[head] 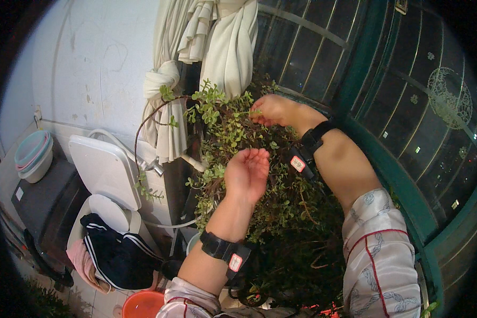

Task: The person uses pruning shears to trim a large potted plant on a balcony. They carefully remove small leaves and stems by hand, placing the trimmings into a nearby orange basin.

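Observation:
A large bushy potted-type succulent with small round leaves (218,143) spreads out before me. My left hand (247,173) is over the middle of the foliage, palm up with the fingers curled; whether it holds anything does not show. Farther up, my right hand (268,111) reaches into the top of the plant beside the window, its fingers bent at a thin green sprig (254,113); the fingertips are partly hidden, so a grip cannot be made out. One long bare stem (137,139) arches out to the left of the plant. Both wrists wear black straps with small labelled devices.
Knotted cream curtains (165,115) hang behind the plant. A green-framed window (365,71) with bars runs along the right. At left are a washing machine with stacked basins (35,159), a white lidded seat (103,171) with dark clothing (117,254) on it, and an orange basin (143,304).

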### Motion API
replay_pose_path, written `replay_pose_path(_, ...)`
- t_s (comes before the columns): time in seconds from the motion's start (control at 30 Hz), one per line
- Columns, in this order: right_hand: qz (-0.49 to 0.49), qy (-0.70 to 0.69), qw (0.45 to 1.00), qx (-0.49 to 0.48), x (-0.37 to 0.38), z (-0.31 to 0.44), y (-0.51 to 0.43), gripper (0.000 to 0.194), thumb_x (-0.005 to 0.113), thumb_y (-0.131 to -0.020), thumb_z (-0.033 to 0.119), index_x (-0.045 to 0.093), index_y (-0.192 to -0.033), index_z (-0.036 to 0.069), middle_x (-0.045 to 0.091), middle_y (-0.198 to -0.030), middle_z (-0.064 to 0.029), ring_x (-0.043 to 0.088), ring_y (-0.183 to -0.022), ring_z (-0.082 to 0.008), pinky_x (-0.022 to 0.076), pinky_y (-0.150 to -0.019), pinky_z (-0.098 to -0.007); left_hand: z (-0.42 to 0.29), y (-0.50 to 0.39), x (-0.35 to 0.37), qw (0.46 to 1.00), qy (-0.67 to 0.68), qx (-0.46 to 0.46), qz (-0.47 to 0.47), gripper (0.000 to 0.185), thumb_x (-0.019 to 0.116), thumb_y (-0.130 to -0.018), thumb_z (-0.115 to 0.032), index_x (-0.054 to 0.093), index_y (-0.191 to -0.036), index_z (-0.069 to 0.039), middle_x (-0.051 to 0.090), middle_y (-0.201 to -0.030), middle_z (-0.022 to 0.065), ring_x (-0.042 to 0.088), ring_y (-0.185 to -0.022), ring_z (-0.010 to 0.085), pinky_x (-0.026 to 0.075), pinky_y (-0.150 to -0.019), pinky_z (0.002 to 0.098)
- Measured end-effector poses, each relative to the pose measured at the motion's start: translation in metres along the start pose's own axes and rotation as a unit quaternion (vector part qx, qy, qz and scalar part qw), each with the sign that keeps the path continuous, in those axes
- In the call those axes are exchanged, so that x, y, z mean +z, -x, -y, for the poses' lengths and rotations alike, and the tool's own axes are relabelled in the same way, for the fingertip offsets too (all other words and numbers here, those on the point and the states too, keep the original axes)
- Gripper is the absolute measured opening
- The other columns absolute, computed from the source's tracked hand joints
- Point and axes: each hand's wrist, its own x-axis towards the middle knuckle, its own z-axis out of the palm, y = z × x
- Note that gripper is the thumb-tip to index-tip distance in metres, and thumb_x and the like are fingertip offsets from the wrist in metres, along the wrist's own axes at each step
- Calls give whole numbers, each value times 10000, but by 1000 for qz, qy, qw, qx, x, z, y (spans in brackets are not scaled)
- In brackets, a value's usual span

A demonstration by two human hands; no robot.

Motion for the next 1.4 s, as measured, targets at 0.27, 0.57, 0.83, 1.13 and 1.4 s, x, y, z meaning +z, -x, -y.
replay_pose_path(0.27, -18, -165, 985, 47, -12, -5, 5, 140, 583, -687, 15, 496, -578, 30, 459, -522, -36, 456, -471, -121, 424, -460, -266, 1, -1, 3, 1000, -15, 14, -17, 150, 398, -826, -120, 441, -802, 21, 505, -791, 118, 524, -724, 196, 463, -655, 253)
replay_pose_path(0.57, 3, -221, 969, 114, -24, -17, 11, 134, 585, -696, 5, 494, -602, 28, 478, -561, -35, 474, -494, -128, 440, -483, -279, 5, -2, 2, 1000, -7, 26, -5, 151, 395, -826, -117, 446, -791, 21, 502, -805, 118, 533, -737, 203, 474, -671, 254)
replay_pose_path(0.83, -26, -183, 975, 120, -5, -19, 24, 117, 590, -673, -4, 501, -605, 33, 497, -561, -39, 495, -498, -131, 473, -486, -289, 5, -11, -5, 1000, 0, 5, 8, 181, 371, -830, -101, 437, -855, 66, 485, -862, 147, 535, -824, 247, 482, -736, 282)
replay_pose_path(1.13, -9, -169, 977, 125, -2, -12, 38, 88, 608, -672, 6, 531, -636, 28, 521, -581, -48, 506, -510, -127, 474, -489, -274, 7, -14, -2, 1000, 3, 0, 11, 222, 343, -838, -97, 420, -912, 97, 464, -939, 182, 521, -899, 280, 469, -793, 321)
replay_pose_path(1.4, 150, -3, 988, 29, 16, 20, 89, 111, 612, -714, 95, 582, -773, 7, 573, -666, -55, 509, -558, -111, 442, -514, -256, 3, -14, -5, 999, 21, 11, 30, 254, 310, -858, -117, 404, -946, 103, 476, -935, 188, 509, -910, 300, 464, -804, 327)
